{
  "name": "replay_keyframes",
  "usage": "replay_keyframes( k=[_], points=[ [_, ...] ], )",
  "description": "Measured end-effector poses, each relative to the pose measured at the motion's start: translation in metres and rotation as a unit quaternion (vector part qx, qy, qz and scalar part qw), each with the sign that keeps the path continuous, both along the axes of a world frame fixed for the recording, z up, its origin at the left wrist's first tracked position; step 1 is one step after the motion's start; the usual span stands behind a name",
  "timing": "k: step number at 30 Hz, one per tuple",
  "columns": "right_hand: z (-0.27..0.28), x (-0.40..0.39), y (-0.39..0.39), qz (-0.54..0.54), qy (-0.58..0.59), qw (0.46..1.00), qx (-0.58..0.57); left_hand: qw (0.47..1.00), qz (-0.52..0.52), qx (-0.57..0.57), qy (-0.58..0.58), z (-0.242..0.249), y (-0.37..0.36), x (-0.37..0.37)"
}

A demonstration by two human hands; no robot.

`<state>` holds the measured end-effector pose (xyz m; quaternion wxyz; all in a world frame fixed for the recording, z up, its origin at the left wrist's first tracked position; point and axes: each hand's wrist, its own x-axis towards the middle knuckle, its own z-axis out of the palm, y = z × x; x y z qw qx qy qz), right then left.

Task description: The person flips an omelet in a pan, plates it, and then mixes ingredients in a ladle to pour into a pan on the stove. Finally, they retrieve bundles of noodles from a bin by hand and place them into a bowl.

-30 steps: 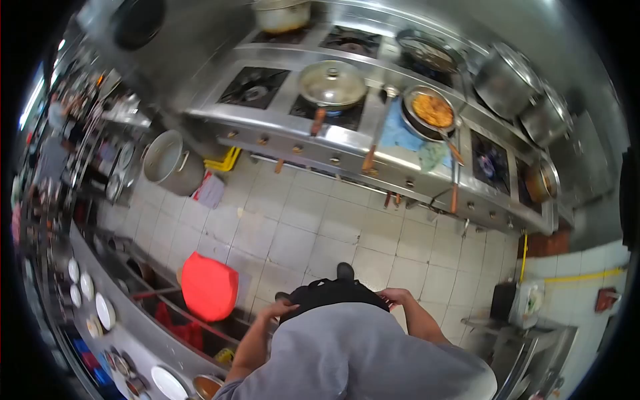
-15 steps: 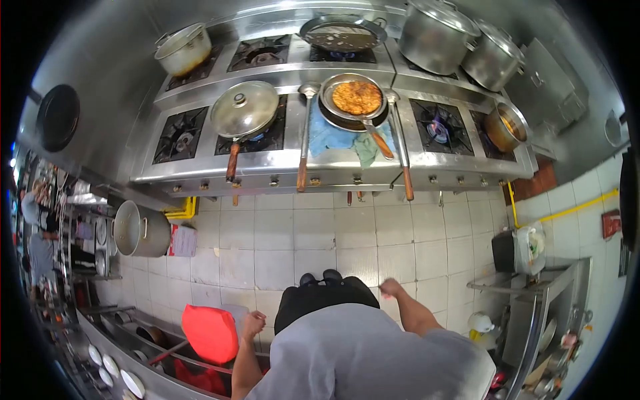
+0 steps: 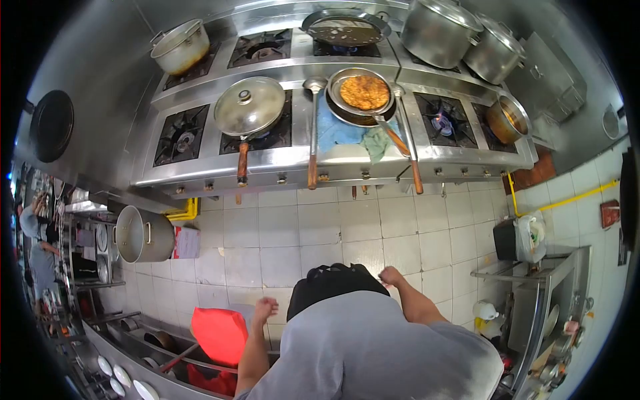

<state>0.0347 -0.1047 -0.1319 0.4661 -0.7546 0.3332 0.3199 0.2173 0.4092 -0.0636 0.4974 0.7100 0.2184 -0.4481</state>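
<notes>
Currently both hands are low on the floor side of the stove [image 3: 220, 175], well apart from it. The left hand [image 3: 267, 309] has its fingers loosely bent, near the red object [image 3: 220, 337], which lies across the floor from the stove's left half. The right hand [image 3: 392, 276] is curled narrow beside the black garment [image 3: 337, 280], facing the stove's middle; I cannot tell whether either one holds anything. Midway along the stove's front row, a silver pan [image 3: 334, 90] with flat browned food [image 3: 365, 92] rests over a darker pan [image 3: 352, 121], with a blue cloth [image 3: 333, 130] and a green cloth [image 3: 377, 143] beneath and in front. A ladle [image 3: 313, 133] lies just left of them on the stove. Farther left in that row sits a lidded pan [image 3: 249, 107], while a burner [image 3: 441, 124] right of the stove's middle shows a flame. Off the stove's left front corner, a large pot [image 3: 160, 240] stands on the floor.
</notes>
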Motion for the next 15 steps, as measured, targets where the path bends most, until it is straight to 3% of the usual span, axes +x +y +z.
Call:
replay_keyframes(
  k=[1, 6, 10, 13, 15],
  points=[
    [0.026, -0.008, 0.005, -0.107, 0.064, 0.992, 0.008, 0.999, -0.029, 0.000, -0.043, 0.003, -0.007, 0.022],
    [0.044, -0.039, 0.007, -0.167, 0.073, 0.982, 0.045, 0.988, -0.053, -0.032, -0.145, 0.042, -0.070, 0.125],
    [0.051, -0.052, 0.012, -0.268, 0.041, 0.961, 0.061, 0.986, -0.038, -0.056, -0.153, 0.023, -0.107, 0.183],
    [0.066, -0.040, 0.021, -0.323, 0.018, 0.941, 0.102, 0.990, 0.029, -0.048, -0.126, 0.000, -0.124, 0.219],
    [0.087, -0.016, 0.031, -0.281, 0.017, 0.954, 0.104, 0.988, 0.075, -0.034, -0.128, -0.018, -0.129, 0.245]
  ],
)
